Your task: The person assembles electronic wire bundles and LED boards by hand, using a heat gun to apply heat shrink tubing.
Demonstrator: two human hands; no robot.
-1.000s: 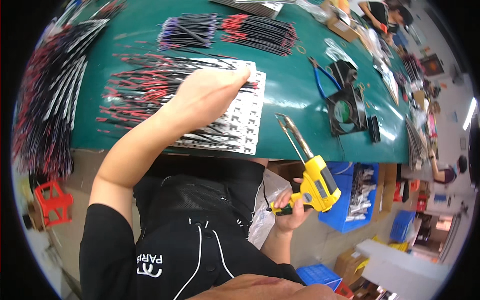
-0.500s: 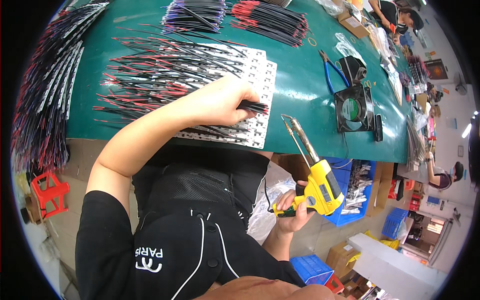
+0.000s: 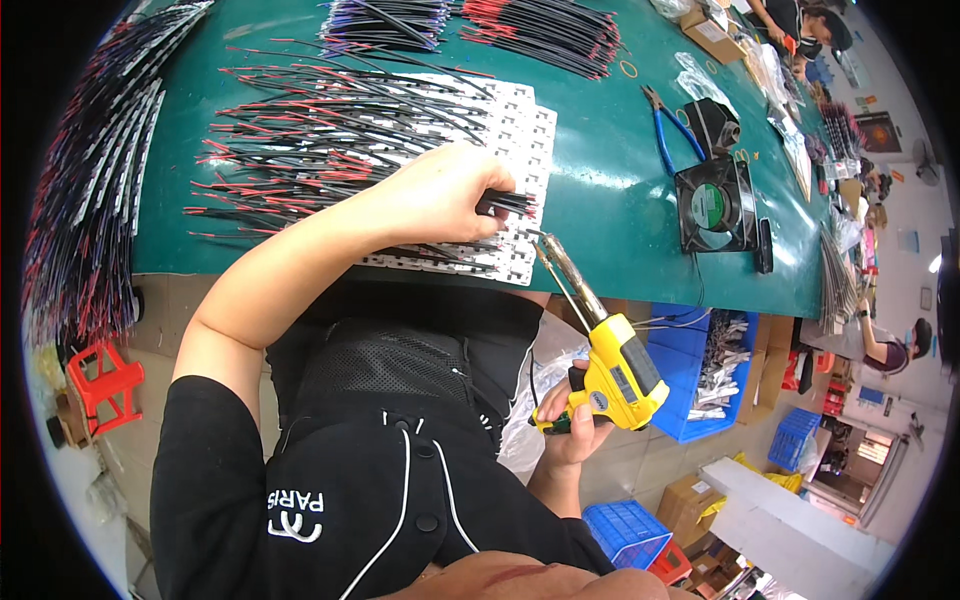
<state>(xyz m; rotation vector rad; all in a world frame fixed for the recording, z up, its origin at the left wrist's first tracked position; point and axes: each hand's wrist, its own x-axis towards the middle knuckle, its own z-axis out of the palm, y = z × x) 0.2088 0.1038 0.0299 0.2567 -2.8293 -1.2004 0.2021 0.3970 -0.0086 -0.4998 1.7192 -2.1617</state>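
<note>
My left hand (image 3: 450,195) is closed around a small bunch of black wires (image 3: 512,204), their ends poking out to the right past my fingers. Beneath it lie white slotted boards (image 3: 525,150) in a block, with many black wires with red ends (image 3: 290,165) fanned leftward over them. My right hand (image 3: 578,425) grips the handle of a yellow soldering gun (image 3: 618,375) beyond the table's front edge. The gun's metal tip (image 3: 545,243) points up and left, close to the wire ends; whether it touches them I cannot tell.
On the green table (image 3: 600,200) lie a black fan (image 3: 712,205), blue-handled pliers (image 3: 675,135) and bundles of purple-tipped wires (image 3: 385,25) and red-and-black wires (image 3: 540,35). More boards with wires (image 3: 90,180) hang at the left. A blue bin (image 3: 690,390) stands below the table; people work far right.
The soldering gun in my right hand has moved left and slightly up, bringing its tip nearer the wire ends. My left hand keeps its hold with little movement.
</note>
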